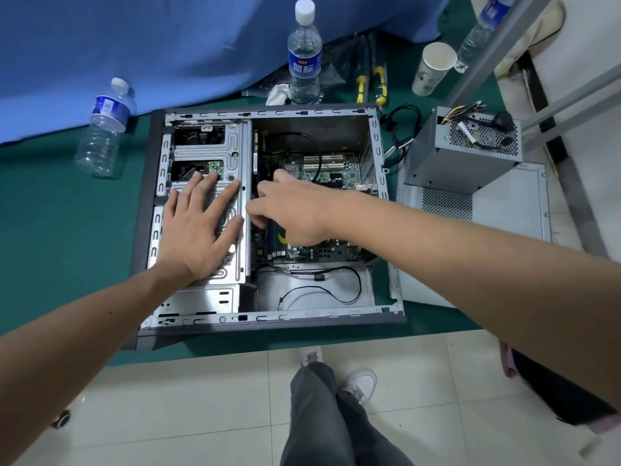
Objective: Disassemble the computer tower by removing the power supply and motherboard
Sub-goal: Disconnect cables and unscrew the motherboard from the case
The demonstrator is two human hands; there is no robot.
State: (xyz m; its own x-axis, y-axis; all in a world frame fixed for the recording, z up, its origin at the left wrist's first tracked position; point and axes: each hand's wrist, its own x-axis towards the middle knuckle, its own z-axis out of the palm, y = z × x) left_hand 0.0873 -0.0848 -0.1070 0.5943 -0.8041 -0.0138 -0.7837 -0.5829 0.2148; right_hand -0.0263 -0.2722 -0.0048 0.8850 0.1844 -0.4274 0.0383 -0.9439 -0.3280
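Green cloth covers the table (60, 230), and at its nine o'clock side an empty water bottle (102, 129) lies tipped over, well clear of my work. My left hand (198, 227) lies flat with straight, spread fingers on the steel drive cage (215, 146), pressing down, I judge, so the computer tower (268, 213) does not slide while my other hand pulls at something inside. The tower lies on its side, open face up, so everything in it can be reached from above. At twelve o'clock, just beyond the case rim, a full water bottle (304, 55) stands upright with two yellow-handled tools (369, 82) to its right, parked within reach for screws. My right hand (289, 210) reaches into the case at the centre, fingers curled down against the left edge of the motherboard (322, 176), beside the memory slots; they seem to pinch a connector or cable there, but the fingertips are hidden and I cannot tell what, if anything, they hold. The motherboard still sits bolted in the case floor, so that half of the job is not yet done. At two o'clock a paper cup (433, 68) stands. At three o'clock the power supply (467, 153) already rests outside, on top of the removed side panel (504, 210), its wire bundle trailing from the top, set apart so it stays out of the way.
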